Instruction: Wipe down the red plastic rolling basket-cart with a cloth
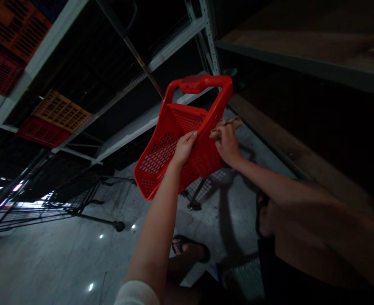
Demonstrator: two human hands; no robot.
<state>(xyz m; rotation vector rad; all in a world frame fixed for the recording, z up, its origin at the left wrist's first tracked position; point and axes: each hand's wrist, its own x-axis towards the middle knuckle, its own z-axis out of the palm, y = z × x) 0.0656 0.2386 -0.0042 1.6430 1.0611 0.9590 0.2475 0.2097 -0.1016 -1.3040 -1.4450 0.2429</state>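
At your ten o'clock, an orange crate (20, 26) sits by a white rack (47, 47); at nine, a yellow crate (62, 111) adjoins a red crate (43, 131). You have a dark trolley (98, 219) at eight, a wooden shelf (304, 48) at two.

Basket mouth: we have room to reach into the red basket (210, 150), though our left fingers (191, 139) take up part of its near rim.
Handle loop: a gap lies between the red handle (193, 86) and the basket's rim.
Right flank: our right fingers (227, 131) and the brown cloth (237, 122) obstruct the outer wall; beyond, a wooden shelf (301, 48) hems us in.
Far side: white shelf beams (177, 45) stand behind.
Lower left: floor (142, 243) gives us passage toward the black caster (120, 226).
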